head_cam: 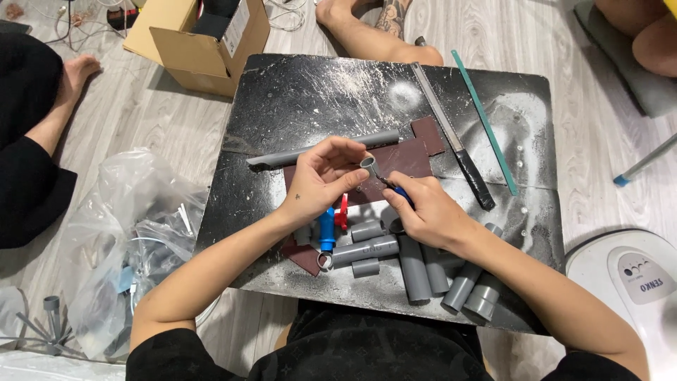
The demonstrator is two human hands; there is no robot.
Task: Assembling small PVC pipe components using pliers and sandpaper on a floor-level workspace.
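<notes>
Above the middle of a black board [296, 99], a short grey pipe piece [369, 164] is pinched between the fingertips of the left hand [321, 180], its open round end tilted toward the camera. Right hand [430, 212] sits just beside it, fingers closed around a small blue-handled tool [398, 190] whose dark tip reaches up to the rim of the pipe piece. Board: flat, squarish, scuffed, mottled with pale grey and white spray marks, resting low over the person's lap on a pale wood-grain floor [162, 120]. On the board, beyond the hands: a long grey pipe [282, 156] lying crosswise, dark reddish-brown sheets [416, 152] of matte, sandpaper-like look, a long flat metal tool with a black handle [455, 144], and a thin green strip [486, 123]. Near the person: a cluster of cut grey pipe lengths [416, 271], smooth cylinders lying side by side, plus a blue and red valve fitting [331, 222] under the left wrist. Left of the board: a crumpled clear plastic bag [134, 233]; behind it, an open cardboard box [201, 42]. Right of the board: a white appliance [635, 275]. Bare legs of other people show at the far edges.
</notes>
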